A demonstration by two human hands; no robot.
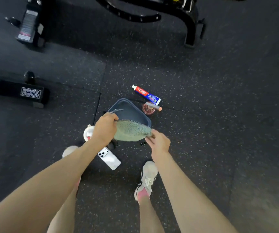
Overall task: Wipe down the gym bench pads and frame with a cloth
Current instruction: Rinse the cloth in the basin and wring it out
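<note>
Right shoe [146, 179] and phone [109, 158] lie nearest, on the rubber floor. Above them, left hand [105, 126] has its fingers clenched round one end of the green cloth [132, 132]. Right hand [159, 142] has its fingers pinching the opposite corner. Cloth hangs between them, over a blue basin [145, 118]. Toothpaste tube [146, 95] just beyond. Bench frame [191, 26] well apart, at the far edge. Judgement: fold the cloth to a flat pad in one hand before walking over.
</note>
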